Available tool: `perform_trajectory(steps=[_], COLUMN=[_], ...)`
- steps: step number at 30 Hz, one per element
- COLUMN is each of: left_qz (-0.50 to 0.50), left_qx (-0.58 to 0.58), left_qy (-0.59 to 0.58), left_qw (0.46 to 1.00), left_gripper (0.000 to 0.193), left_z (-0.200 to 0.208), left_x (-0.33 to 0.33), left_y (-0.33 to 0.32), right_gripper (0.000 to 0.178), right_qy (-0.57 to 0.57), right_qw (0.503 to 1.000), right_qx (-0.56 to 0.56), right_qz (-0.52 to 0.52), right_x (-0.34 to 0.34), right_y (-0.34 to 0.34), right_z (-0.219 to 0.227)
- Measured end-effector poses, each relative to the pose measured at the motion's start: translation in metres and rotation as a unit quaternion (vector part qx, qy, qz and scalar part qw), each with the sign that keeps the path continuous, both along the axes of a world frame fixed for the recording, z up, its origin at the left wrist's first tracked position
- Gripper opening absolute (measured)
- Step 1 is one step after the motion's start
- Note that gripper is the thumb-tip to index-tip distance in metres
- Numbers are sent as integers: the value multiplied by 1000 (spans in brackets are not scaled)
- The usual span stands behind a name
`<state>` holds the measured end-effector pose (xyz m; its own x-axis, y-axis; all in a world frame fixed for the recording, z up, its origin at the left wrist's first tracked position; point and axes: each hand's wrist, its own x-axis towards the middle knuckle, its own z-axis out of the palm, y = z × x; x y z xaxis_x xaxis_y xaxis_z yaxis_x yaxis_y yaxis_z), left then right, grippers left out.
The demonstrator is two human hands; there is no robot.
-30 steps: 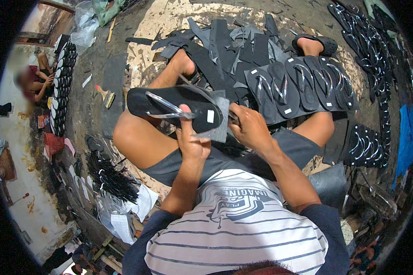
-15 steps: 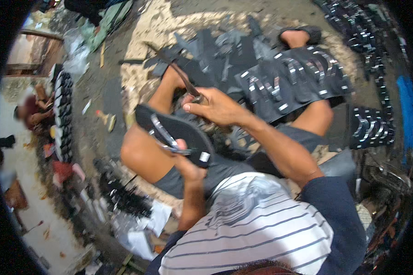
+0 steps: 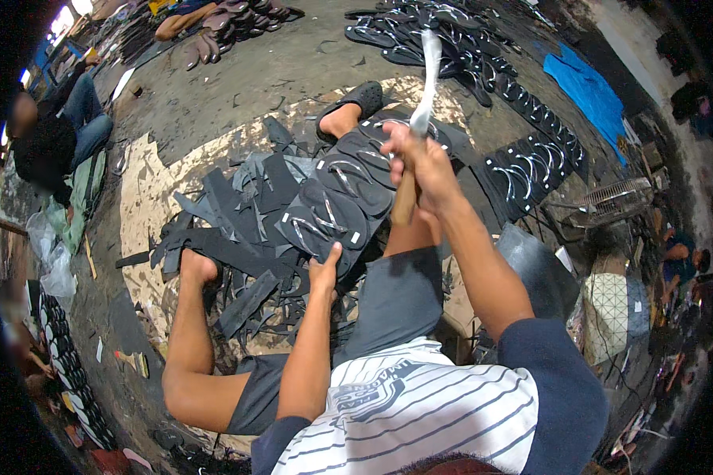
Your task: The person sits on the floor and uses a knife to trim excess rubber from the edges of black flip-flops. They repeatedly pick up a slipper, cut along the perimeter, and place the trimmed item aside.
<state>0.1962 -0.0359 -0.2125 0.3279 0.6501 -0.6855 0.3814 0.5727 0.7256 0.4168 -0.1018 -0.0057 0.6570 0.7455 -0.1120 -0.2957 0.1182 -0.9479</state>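
Left hand (image 3: 322, 275) pinched edge of sandal sheet (image 3: 347, 209) lying over right leg (image 3: 405, 237); right hand (image 3: 421, 162) gripped knife (image 3: 421, 119), blade (image 3: 430, 75) up. Hasty downswing or slipping sheet could have cut left hand or leg.

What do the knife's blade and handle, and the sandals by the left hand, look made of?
Blade: metal, likely steel, from its bright glint. Handle: probably wood, judging by its brown, dull surface. Sandals: apparently rubber or foam, from the matte black surface; which is unclear.
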Motion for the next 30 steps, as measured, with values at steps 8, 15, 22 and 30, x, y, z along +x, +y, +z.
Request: perform_trajectory(steps=[8, 15, 22, 30], left_qz=[66, 120, 106, 108], left_qx=[46, -53, -17, -16], left_qy=[-32, -266, -253, -235], left_qw=[996, 955, 961, 966], left_gripper=[80, 67, 61, 51], left_z=[0, 68, 85, 85], left_x=[2, -7, -20, -23], left_y=[19, 34, 42, 50], right_gripper=[47, 40, 36, 30], right_qy=[-95, -309, -435, -473], right_qw=[953, 874, 844, 809], right_qx=[-269, -315, -256, -294], right_qz=[101, 203, 178, 188], right_x=[-89, -148, -139, -142], right_y=[-91, -113, -53, -12], right_z=[-74, -70, -90, -113])
